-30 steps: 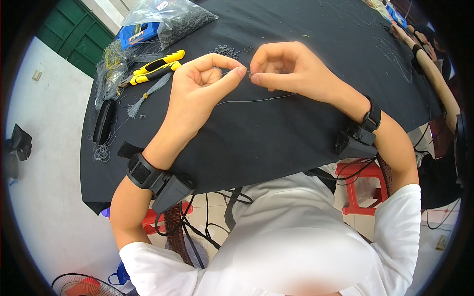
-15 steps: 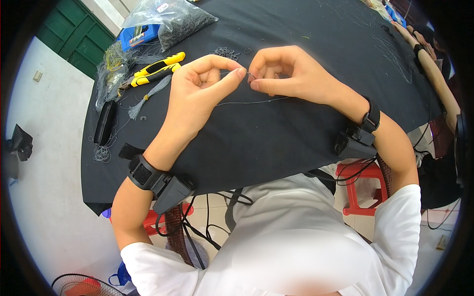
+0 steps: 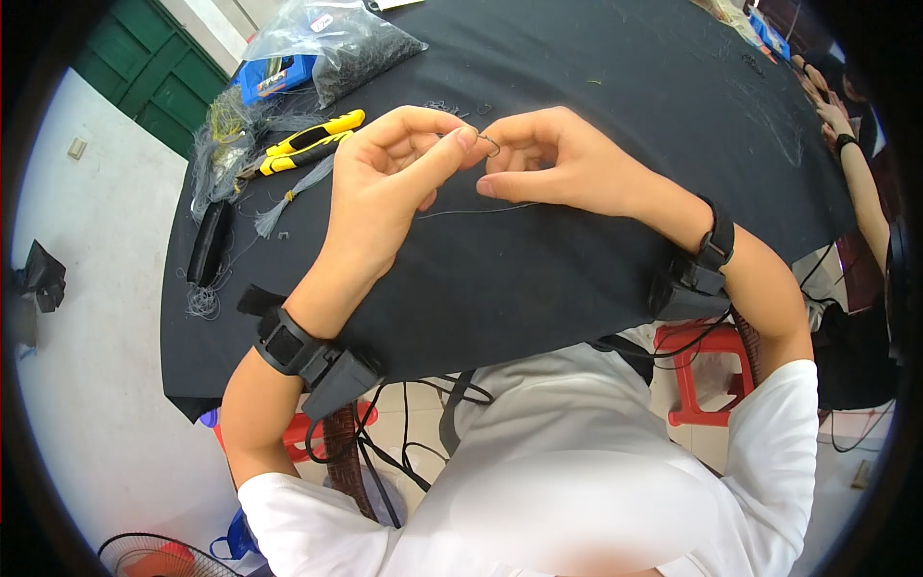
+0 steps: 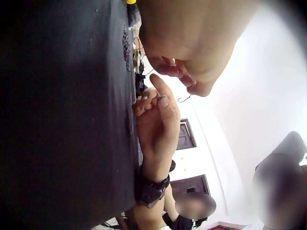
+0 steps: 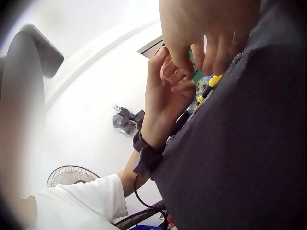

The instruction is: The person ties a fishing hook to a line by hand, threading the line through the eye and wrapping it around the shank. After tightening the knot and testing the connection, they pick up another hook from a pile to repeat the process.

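Between thumb and index finger, my left hand [image 3: 380, 183] pinches a small dark fish hook [image 3: 493, 147]. In the left wrist view the curved bend of the hook [image 4: 184, 99] sticks out below those fingertips. My right hand [image 3: 577, 159] is close beside it, index fingertip right at the hook. Its thumb stands well apart from the index finger, and the other fingers bend loosely. A thin grey line [image 3: 471, 211] runs below both hands, from near the left palm toward the right thumb. The hook's upper end is hidden by the left fingertips.
Yellow-and-black pliers [image 3: 308, 144], a tied grey line bundle [image 3: 288, 200] and a black case [image 3: 209, 242] lie at left on the black cloth [image 3: 538, 288]. Behind are a plastic bag of dark small pieces [image 3: 361, 58] and a blue box [image 3: 274, 79]. Another person's arm [image 3: 865, 192] is at right.
My right thumb has come away from the index finger and dropped lower, widening the gap. The hook now shows between the hands. My left hand keeps its pinch.
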`<state>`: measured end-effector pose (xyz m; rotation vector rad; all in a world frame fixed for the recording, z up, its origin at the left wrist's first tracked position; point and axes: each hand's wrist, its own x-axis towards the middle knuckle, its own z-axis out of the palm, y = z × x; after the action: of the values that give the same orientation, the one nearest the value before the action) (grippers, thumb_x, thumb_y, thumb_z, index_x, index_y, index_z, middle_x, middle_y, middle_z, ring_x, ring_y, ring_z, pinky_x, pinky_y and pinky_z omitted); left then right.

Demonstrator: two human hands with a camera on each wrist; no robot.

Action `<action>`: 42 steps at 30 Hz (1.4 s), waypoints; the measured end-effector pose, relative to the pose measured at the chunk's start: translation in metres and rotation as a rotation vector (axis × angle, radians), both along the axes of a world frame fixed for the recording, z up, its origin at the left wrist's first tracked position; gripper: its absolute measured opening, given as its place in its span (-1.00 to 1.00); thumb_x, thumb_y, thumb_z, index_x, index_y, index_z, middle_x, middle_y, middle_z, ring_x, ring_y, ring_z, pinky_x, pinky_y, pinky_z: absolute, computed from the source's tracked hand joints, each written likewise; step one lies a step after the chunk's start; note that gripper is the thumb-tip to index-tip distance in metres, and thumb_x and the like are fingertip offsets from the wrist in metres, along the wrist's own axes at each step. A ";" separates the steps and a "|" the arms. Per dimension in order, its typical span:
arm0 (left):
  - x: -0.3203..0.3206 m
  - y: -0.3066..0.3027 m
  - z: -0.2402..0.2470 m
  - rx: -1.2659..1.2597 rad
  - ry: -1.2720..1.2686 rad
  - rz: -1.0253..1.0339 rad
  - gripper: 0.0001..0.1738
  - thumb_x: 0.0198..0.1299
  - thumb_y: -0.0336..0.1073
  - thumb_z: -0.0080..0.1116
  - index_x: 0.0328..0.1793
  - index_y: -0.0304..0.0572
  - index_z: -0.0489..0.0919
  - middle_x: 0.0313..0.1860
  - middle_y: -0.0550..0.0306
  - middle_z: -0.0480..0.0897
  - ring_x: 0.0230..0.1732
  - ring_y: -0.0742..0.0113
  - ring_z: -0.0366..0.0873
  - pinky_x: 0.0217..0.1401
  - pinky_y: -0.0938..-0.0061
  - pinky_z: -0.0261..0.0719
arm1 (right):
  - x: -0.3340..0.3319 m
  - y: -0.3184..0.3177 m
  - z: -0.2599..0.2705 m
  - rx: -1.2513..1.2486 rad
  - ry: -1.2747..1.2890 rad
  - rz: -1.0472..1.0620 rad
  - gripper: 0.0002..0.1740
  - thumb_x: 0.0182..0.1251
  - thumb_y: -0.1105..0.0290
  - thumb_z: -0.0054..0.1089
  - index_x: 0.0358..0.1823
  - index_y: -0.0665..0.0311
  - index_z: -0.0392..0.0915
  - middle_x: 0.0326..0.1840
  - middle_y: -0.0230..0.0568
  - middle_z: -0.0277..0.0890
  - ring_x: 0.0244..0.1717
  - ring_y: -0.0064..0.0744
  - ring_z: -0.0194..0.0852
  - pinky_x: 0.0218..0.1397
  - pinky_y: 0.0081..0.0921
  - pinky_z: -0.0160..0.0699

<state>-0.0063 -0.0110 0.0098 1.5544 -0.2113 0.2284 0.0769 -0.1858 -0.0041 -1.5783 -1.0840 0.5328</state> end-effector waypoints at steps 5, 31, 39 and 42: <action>-0.003 -0.004 0.003 0.013 0.025 -0.031 -0.89 0.14 -0.42 0.16 -0.22 -0.27 0.58 -0.60 0.35 0.55 -0.63 0.77 0.33 -0.60 0.80 0.16 | -0.005 0.002 0.005 -0.015 0.025 0.065 -0.76 0.16 0.38 0.25 -0.20 0.37 0.52 -0.55 -0.46 0.42 -0.51 -0.77 0.32 -0.44 -0.76 0.29; -0.021 -0.029 0.014 -0.149 -0.049 -0.185 -0.88 0.19 -0.45 0.08 -0.15 -0.27 0.52 -0.52 0.24 0.53 -0.68 0.62 0.26 -0.67 0.69 0.23 | -0.034 0.004 0.018 -0.136 0.224 0.174 -0.77 0.19 0.29 0.17 -0.33 0.35 0.51 -0.49 -0.27 0.55 -0.59 -0.58 0.50 -0.66 -0.71 0.27; -0.024 -0.036 0.017 -0.144 -0.029 -0.172 -0.88 0.20 -0.44 0.07 -0.15 -0.24 0.52 -0.63 0.37 0.39 -0.71 0.72 0.14 -0.72 0.73 0.05 | -0.037 0.005 0.017 -0.243 0.284 0.248 -0.73 0.22 0.25 0.13 -0.29 0.35 0.53 -0.49 -0.27 0.55 -0.56 -0.57 0.51 -0.61 -0.73 0.31; -0.027 -0.033 0.017 -0.189 0.006 -0.221 -0.89 0.18 -0.46 0.07 -0.16 -0.25 0.52 -0.64 0.38 0.38 -0.70 0.73 0.15 -0.69 0.74 0.04 | -0.034 0.000 0.018 -0.171 0.182 0.188 -0.76 0.23 0.28 0.14 -0.26 0.35 0.54 -0.47 -0.27 0.55 -0.53 -0.58 0.51 -0.54 -0.71 0.38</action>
<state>-0.0332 -0.0440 0.0267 1.3327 -0.3447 0.0679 0.0425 -0.1853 0.0143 -1.5476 -1.0751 0.8992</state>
